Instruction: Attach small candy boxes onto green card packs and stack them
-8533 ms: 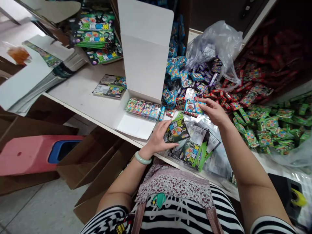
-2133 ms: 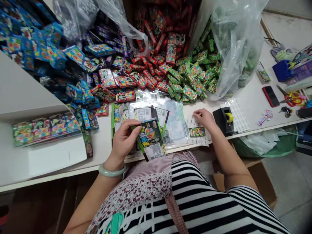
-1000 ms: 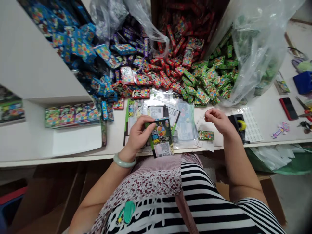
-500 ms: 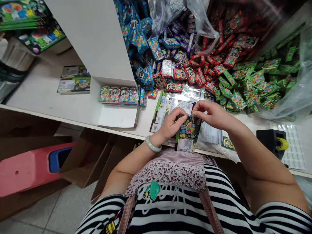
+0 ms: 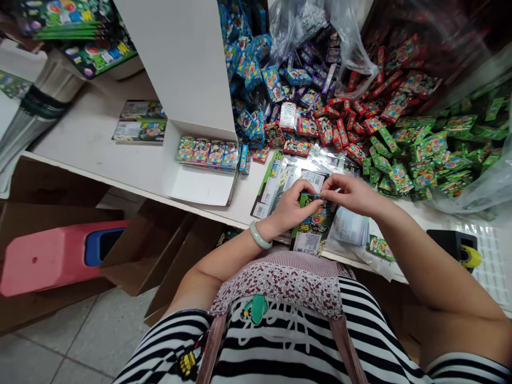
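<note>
Beyond the person spreads a big heap of small, glossy blue, purple, red and green cartons, all loose. Left of it stands an open white cardboard box, a single row of similar multicoloured cartons along its back. The black-and-green printed flat packet upright at the table's edge looks unfinished to me. The left hand, half curled, grips its upper edge; the right hand bends in, fingertips gathered there, their hold unclear.

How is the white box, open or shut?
Open. The white box has its lid raised, and small packs show inside.
</note>
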{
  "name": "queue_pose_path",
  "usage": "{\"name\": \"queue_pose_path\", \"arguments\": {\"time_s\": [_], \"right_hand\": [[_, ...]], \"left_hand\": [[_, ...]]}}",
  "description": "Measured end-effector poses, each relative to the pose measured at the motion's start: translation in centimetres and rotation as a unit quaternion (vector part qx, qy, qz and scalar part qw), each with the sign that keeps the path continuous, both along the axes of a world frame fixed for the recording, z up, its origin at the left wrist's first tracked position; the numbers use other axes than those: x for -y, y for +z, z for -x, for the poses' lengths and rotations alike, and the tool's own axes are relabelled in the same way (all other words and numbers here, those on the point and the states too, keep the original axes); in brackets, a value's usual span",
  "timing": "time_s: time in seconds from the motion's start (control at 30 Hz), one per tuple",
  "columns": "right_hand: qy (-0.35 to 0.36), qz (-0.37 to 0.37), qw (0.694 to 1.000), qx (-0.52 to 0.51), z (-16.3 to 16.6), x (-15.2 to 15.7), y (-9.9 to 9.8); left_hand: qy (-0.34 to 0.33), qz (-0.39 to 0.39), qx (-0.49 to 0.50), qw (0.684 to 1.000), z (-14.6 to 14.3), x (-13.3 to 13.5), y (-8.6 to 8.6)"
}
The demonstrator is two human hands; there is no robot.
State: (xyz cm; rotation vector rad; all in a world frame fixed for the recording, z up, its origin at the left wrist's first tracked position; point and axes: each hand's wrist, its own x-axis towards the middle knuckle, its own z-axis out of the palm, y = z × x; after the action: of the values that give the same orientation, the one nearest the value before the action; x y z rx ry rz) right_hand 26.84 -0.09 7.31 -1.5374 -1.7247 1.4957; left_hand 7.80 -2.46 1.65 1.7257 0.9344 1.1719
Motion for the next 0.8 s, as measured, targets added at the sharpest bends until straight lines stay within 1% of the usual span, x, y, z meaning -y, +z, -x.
{"name": "queue_pose_path", "arguments": {"time_s": [0.03,0.07,0.1,0.13,0.17,0.2,0.23,0.27,0.3,0.33,0.37,0.4,0.43,0.47,0.5,0.53,0.57,0.6,0.67,0.73,0.8], "right_hand": [[-0.012,0.069,0.997,-0.035,0.0,-0.1,-0.4],[-0.025,0.139,0.988,-0.067,-0.1,-0.2,-0.7],[-0.036,0.199,0.975,-0.093,-0.1,-0.3,-1.0],[-0.045,0.242,0.963,-0.112,-0.1,-0.2,-1.1],[-0.052,0.266,0.954,-0.125,-0.1,-0.1,-1.1],[-0.06,0.274,0.95,-0.134,-0.2,0.0,-1.0],[-0.065,0.271,0.95,-0.142,-0.3,0.2,-0.8],[-0.068,0.26,0.951,-0.15,-0.5,0.3,-0.5],[-0.071,0.244,0.954,-0.156,-0.8,0.5,-0.3],[-0.078,0.22,0.958,-0.165,-1.1,0.6,-0.2],[-0.089,0.183,0.964,-0.172,-1.6,0.6,-0.2],[-0.105,0.145,0.968,-0.176,-2.0,0.6,-0.4],[-0.123,0.109,0.97,-0.177,-2.3,0.5,-0.7],[-0.139,0.08,0.972,-0.173,-2.6,0.5,-1.1],[-0.148,0.056,0.974,-0.163,-2.6,0.5,-1.6],[-0.147,0.039,0.977,-0.15,-2.5,0.6,-2.1],[-0.136,0.026,0.981,-0.133,-2.2,0.7,-2.6],[-0.119,0.017,0.986,-0.117,-1.7,0.8,-3.0],[-0.077,0.008,0.993,-0.092,-0.5,1.3,-3.5],[-0.04,0.006,0.996,-0.081,0.6,1.7,-3.8],[-0.011,0.003,0.997,-0.072,1.2,2.0,-4.0]], "left_hand": [[-0.002,0.016,0.007,1.0,0.2,0.2,-0.2],[-0.014,0.044,0.017,0.999,0.4,0.5,-0.5],[-0.039,0.081,0.031,0.995,0.6,0.9,-0.8],[-0.076,0.125,0.044,0.988,1.0,1.4,-1.1],[-0.121,0.168,0.052,0.977,1.4,1.9,-1.3],[-0.163,0.205,0.053,0.964,2.0,2.5,-1.3],[-0.191,0.229,0.05,0.953,2.8,3.1,-1.0],[-0.202,0.238,0.043,0.949,3.8,3.6,-0.5],[-0.195,0.232,0.034,0.952,4.9,4.0,0.2],[-0.172,0.209,0.026,0.962,6.3,4.2,1.2],[-0.135,0.168,0.021,0.976,8.0,4.3,2.2],[-0.083,0.113,0.014,0.99,9.8,4.1,3.4],[-0.017,0.047,0.002,0.999,11.8,3.7,4.4],[0.063,-0.027,-0.018,0.997,13.9,3.1,5.2],[0.147,-0.099,-0.05,0.983,16.1,2.2,5.7],[0.209,-0.154,-0.102,0.96,18.2,1.2,5.9],[0.246,-0.196,-0.159,0.936,20.1,-0.1,5.6],[0.259,-0.224,-0.215,0.915,21.9,-1.4,5.0],[0.245,-0.252,-0.31,0.883,24.4,-4.0,2.9],[0.228,-0.23,-0.389,0.862,25.6,-6.1,0.3],[0.214,-0.206,-0.43,0.852,25.9,-7.4,-2.2]]}}
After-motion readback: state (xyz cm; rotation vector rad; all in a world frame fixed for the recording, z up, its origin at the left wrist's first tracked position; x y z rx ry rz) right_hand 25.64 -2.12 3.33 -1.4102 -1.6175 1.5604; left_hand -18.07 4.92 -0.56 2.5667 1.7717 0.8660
